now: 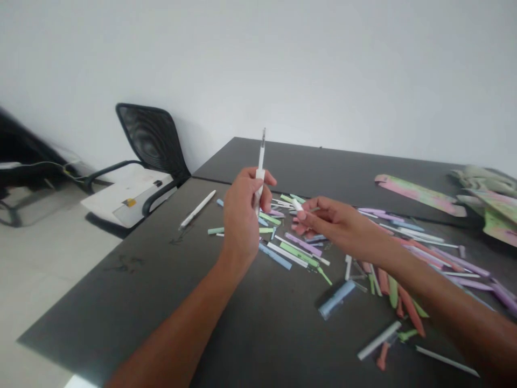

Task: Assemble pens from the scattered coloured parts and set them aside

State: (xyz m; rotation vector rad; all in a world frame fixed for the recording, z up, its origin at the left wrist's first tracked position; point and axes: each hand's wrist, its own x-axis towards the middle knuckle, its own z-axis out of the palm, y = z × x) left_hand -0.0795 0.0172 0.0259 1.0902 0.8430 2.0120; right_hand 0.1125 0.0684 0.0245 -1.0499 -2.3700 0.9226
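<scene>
My left hand is closed around a white pen, held nearly upright with its thin, dark-tipped end pointing up. To its right, my right hand pinches a small white pen part between thumb and fingertips, apart from the pen. Below both hands lie loose pen parts, among them a green barrel, a purple piece and a blue piece. A whole-looking white pen rests alone on the table, left of my left hand.
More coloured pen parts spread under my right forearm, with a blue barrel nearer me. A pink-green strip and a greyish cloth lie at the back right of the dark table. A black mesh chair stands at the left.
</scene>
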